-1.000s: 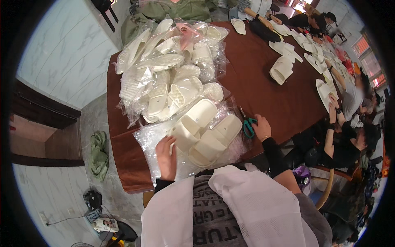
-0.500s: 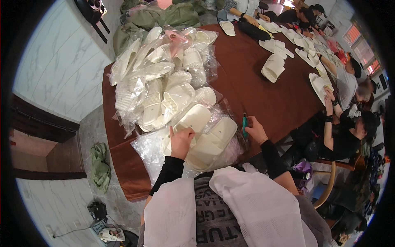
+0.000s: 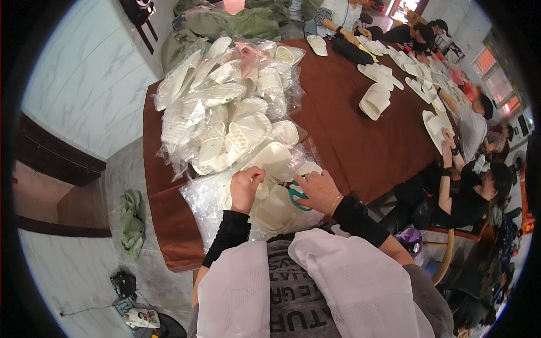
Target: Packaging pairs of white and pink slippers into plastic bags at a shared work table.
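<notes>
My right hand (image 3: 321, 191) grips green-handled scissors (image 3: 294, 195), whose dark blades point left toward my left hand. With thumb and fingertips pinched together, my left hand (image 3: 243, 188) hovers over a cream slipper; whatever it pinches is too small to make out. Below both hands lie cream slippers, one with its sole pointing away (image 3: 273, 158) and another nearer me (image 3: 272, 211), partly covered by the hands. Clear plastic bags (image 3: 205, 205) spread underneath them on the table.
Beyond my hands rises a heap of bagged cream slippers (image 3: 211, 141) on the brown-covered table (image 3: 332, 135). A loose slipper (image 3: 375, 101) sits at the right, with more along the far side. Several people work there. Green sacks (image 3: 231, 25) stand behind the heap.
My right hand has brought the scissors leftward from the table over the slippers, blades now close to my left hand. My left hand has shifted slightly and pinches above the slipper.
</notes>
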`<action>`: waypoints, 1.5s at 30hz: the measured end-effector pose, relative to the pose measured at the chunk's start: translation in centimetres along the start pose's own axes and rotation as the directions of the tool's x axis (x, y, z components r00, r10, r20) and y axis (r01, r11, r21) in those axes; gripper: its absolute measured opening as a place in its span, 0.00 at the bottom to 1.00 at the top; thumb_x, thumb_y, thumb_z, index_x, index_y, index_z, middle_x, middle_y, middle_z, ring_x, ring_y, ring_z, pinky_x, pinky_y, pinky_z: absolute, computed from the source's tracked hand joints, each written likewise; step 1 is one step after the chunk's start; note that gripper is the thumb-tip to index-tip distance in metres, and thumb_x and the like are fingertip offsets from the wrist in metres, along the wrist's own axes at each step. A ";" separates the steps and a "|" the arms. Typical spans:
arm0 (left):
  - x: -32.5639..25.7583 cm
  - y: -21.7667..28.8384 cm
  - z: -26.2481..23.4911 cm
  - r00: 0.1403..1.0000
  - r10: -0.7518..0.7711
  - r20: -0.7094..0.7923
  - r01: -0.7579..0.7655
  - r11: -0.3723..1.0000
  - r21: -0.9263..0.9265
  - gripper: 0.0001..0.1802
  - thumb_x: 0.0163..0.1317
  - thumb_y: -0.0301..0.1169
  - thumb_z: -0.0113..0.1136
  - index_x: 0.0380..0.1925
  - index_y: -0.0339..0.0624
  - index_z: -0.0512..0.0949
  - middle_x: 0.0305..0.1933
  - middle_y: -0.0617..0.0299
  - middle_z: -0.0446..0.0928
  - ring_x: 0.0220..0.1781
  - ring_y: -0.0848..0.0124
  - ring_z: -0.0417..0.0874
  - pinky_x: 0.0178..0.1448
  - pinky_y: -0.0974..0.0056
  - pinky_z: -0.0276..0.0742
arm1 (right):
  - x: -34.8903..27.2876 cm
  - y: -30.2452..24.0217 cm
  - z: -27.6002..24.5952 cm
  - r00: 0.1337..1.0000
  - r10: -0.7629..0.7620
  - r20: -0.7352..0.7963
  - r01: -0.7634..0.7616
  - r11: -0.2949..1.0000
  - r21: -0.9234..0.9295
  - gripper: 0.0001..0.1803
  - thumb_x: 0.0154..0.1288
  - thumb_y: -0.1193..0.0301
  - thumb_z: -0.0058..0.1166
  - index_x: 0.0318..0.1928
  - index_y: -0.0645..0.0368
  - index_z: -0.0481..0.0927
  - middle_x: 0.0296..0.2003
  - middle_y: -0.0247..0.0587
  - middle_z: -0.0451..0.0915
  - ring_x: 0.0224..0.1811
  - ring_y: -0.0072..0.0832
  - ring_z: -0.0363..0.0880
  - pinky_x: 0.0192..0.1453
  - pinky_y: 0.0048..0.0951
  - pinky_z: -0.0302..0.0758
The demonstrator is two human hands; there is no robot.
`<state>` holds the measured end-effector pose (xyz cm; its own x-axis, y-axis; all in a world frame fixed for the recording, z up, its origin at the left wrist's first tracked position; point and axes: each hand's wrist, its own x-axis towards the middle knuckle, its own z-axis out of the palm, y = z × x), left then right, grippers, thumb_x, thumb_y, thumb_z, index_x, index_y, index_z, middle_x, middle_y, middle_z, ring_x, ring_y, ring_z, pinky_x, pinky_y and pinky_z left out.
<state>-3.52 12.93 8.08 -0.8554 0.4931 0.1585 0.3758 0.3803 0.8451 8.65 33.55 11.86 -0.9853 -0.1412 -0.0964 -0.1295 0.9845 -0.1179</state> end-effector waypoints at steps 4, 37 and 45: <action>-0.6 0.4 -0.6 0.997 -0.057 -0.050 0.051 0.992 -0.111 0.03 0.58 0.27 0.61 0.31 0.40 0.81 0.26 0.60 0.82 0.30 0.67 0.83 0.45 0.68 0.74 | -0.1 -0.6 0.9 1.000 0.006 0.014 -0.006 0.998 0.065 0.29 0.57 0.53 0.59 0.55 0.53 0.72 0.32 0.43 0.81 0.39 0.39 0.80 0.42 0.42 0.68; -46.3 -17.1 -5.8 -0.315 -0.382 -0.869 0.704 0.519 -0.484 0.17 0.59 0.24 0.60 0.49 0.30 0.78 0.42 0.50 0.83 0.46 0.59 0.83 0.55 0.59 0.76 | 3.7 0.4 6.7 0.959 0.190 0.212 -0.285 0.647 0.708 0.20 0.59 0.63 0.63 0.44 0.64 0.75 0.25 0.44 0.82 0.21 0.26 0.78 0.21 0.31 0.72; -19.2 -2.5 -10.7 0.735 -0.010 -0.678 0.241 0.938 0.248 0.12 0.60 0.21 0.58 0.45 0.39 0.79 0.53 0.53 0.76 0.57 0.58 0.74 0.63 0.58 0.68 | 1.9 1.8 -3.6 0.971 -0.041 0.236 -0.063 0.907 0.416 0.21 0.61 0.56 0.61 0.46 0.57 0.75 0.29 0.47 0.79 0.31 0.40 0.79 0.38 0.37 0.75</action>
<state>8.15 -5.90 8.39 -0.8743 -0.1712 0.4543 0.2347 0.6701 0.7042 6.14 35.45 14.98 -0.9248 -0.2017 -0.3225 -0.0089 0.8592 -0.5116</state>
